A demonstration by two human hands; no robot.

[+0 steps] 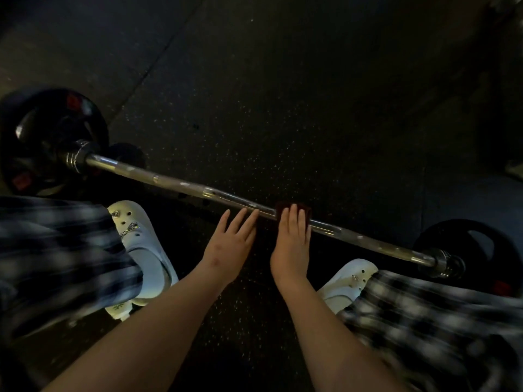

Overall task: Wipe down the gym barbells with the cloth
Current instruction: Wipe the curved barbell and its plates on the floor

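The bar (254, 206) lies on the dark rubber floor (283, 94), running from far left to near right. At the left end sits a black plate (53, 140) behind a chrome collar (75, 157). A white clog (135, 241) stands near the bar on the left, below it a blurred plaid trouser leg (56, 250).

Left hand (229, 244): flat, fingers spread, fingertips touching the near side of the bar just left of centre. It grips nothing.

Right hand (293, 239): flat, fingers together, pressing the dark red cloth (293, 208) down onto the bar just right of centre. The palm covers the cloth instead of closing around it. The two hands are just beside each other, not touching.

Further right, the bar bends and meets a second collar (443, 263) and plate (467, 247). A second clog (348, 281) stands near this end.

Step in hand, as judged: wiping the middle section of the shaft.

Recommended procedure:
1. Brace the bar with the left hand so it cannot roll on the plates.
2. Fold the cloth around the shaft, so the far and under sides are also cleaned.
3. Draw the cloth in long strokes toward the right collar, following the bends.
4. Repeat toward the left collar.

Caution: a flat palm cleans only the top surface.
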